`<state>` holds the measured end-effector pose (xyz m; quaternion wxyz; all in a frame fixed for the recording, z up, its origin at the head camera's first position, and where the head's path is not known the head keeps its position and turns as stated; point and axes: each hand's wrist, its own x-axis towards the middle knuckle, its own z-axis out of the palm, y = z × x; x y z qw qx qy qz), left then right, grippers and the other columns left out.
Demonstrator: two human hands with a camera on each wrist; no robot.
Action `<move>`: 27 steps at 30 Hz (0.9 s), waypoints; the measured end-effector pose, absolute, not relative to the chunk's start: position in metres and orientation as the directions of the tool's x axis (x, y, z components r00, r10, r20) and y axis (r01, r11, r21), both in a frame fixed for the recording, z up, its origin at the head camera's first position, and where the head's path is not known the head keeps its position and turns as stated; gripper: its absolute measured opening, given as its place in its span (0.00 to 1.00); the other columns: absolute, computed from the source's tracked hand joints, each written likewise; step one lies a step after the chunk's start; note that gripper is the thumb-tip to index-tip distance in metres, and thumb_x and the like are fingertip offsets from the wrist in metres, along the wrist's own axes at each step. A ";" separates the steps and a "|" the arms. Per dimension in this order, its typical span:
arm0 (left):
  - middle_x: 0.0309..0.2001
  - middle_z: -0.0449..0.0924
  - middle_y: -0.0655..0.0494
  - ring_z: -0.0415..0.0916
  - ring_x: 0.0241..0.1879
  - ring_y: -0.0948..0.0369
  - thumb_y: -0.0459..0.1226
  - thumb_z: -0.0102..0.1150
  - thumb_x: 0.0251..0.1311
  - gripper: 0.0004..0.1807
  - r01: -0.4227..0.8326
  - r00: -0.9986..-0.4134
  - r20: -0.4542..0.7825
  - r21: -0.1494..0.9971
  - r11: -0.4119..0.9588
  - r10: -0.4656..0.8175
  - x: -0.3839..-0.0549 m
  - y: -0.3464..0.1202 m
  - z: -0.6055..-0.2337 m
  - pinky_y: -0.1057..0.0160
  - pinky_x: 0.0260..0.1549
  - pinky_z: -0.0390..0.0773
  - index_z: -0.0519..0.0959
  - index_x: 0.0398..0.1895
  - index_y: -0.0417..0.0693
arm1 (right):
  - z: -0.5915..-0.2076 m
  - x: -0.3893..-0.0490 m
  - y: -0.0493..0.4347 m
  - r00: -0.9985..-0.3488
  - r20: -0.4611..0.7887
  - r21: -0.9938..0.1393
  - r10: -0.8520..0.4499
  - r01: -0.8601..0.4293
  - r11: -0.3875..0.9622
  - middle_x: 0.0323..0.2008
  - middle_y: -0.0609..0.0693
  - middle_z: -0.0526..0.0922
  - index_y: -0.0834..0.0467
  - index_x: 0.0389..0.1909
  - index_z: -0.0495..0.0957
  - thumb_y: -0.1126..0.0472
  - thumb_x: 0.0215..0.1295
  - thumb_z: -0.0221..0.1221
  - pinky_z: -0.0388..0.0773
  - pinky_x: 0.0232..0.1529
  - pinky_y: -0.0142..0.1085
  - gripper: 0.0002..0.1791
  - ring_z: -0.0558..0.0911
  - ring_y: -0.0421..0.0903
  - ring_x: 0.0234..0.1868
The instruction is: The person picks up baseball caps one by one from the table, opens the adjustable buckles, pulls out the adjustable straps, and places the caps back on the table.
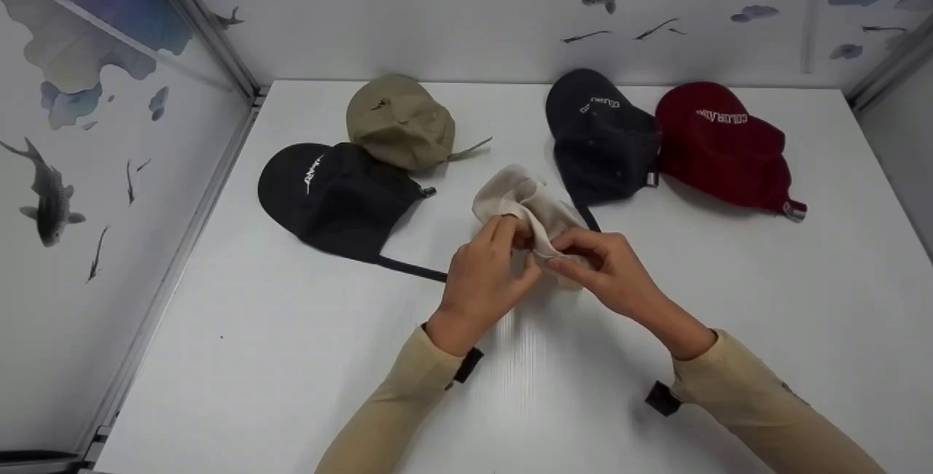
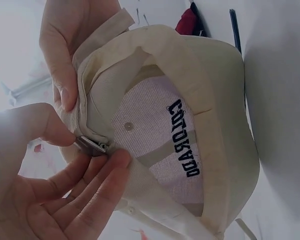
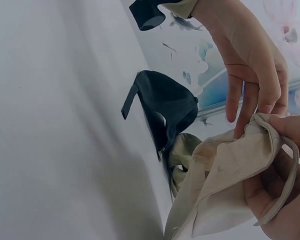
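A cream cap [image 1: 510, 186] is held between both hands above the table, its inside showing in the left wrist view with dark backward lettering [image 2: 181, 140]. My left hand [image 1: 485, 273] pinches the small metal buckle [image 2: 92, 146] at the cap's back edge. On the other side of the back opening, my right hand [image 1: 616, 270] grips the fabric edge between thumb and fingers. A loose cream strap [image 3: 287, 192] hangs over the right hand in the right wrist view. The brim [image 2: 240, 150] points away from the hands, close to the tabletop.
On the white table [image 1: 291, 372], a black cap [image 1: 350, 204] and a khaki cap [image 1: 401, 127] lie at left, touching. A navy cap [image 1: 605, 149] and a red cap [image 1: 718, 146] lie side by side at right. Printed wall panels [image 1: 466, 29] stand behind and at the sides.
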<state>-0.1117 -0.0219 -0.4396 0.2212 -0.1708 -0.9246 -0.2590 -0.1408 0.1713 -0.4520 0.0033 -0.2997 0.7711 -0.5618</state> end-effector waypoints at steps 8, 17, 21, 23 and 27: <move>0.38 0.79 0.56 0.80 0.28 0.63 0.34 0.66 0.52 0.11 0.428 -0.840 0.504 0.391 0.815 0.199 -0.111 -0.022 -0.439 0.66 0.25 0.80 0.76 0.39 0.47 | -0.453 -0.141 0.171 -0.820 0.320 -0.876 -0.474 -0.447 0.181 0.27 0.41 0.81 0.60 0.34 0.84 0.69 0.64 0.64 0.68 0.22 0.26 0.02 0.70 0.32 0.23; 0.31 0.76 0.57 0.72 0.19 0.62 0.35 0.65 0.54 0.08 0.429 -0.829 0.518 0.350 0.833 0.210 -0.109 -0.023 -0.438 0.66 0.20 0.77 0.76 0.35 0.47 | -0.454 -0.139 0.170 -0.826 0.302 -0.887 -0.476 -0.427 0.178 0.28 0.43 0.82 0.63 0.33 0.83 0.66 0.66 0.63 0.70 0.23 0.26 0.03 0.71 0.32 0.24; 0.29 0.77 0.57 0.71 0.18 0.62 0.34 0.64 0.55 0.05 0.412 -0.826 0.527 0.326 0.851 0.198 -0.111 -0.027 -0.437 0.65 0.19 0.76 0.77 0.33 0.47 | -0.455 -0.139 0.170 -0.828 0.297 -0.886 -0.475 -0.424 0.187 0.28 0.43 0.81 0.62 0.33 0.83 0.67 0.66 0.63 0.70 0.23 0.26 0.03 0.71 0.32 0.24; 0.29 0.78 0.57 0.73 0.20 0.62 0.33 0.64 0.55 0.05 0.410 -0.835 0.515 0.347 0.844 0.194 -0.111 -0.030 -0.435 0.65 0.21 0.77 0.78 0.33 0.47 | -0.455 -0.138 0.170 -0.830 0.290 -0.889 -0.477 -0.418 0.186 0.28 0.43 0.81 0.62 0.33 0.83 0.68 0.65 0.63 0.71 0.24 0.26 0.02 0.72 0.33 0.25; 0.30 0.81 0.57 0.79 0.26 0.62 0.30 0.64 0.55 0.05 0.418 -0.865 0.461 0.444 0.793 0.198 -0.113 -0.035 -0.431 0.65 0.27 0.80 0.79 0.33 0.47 | -0.456 -0.137 0.173 -0.840 0.257 -0.909 -0.477 -0.378 0.177 0.31 0.43 0.82 0.61 0.36 0.83 0.68 0.66 0.63 0.74 0.28 0.26 0.02 0.76 0.34 0.28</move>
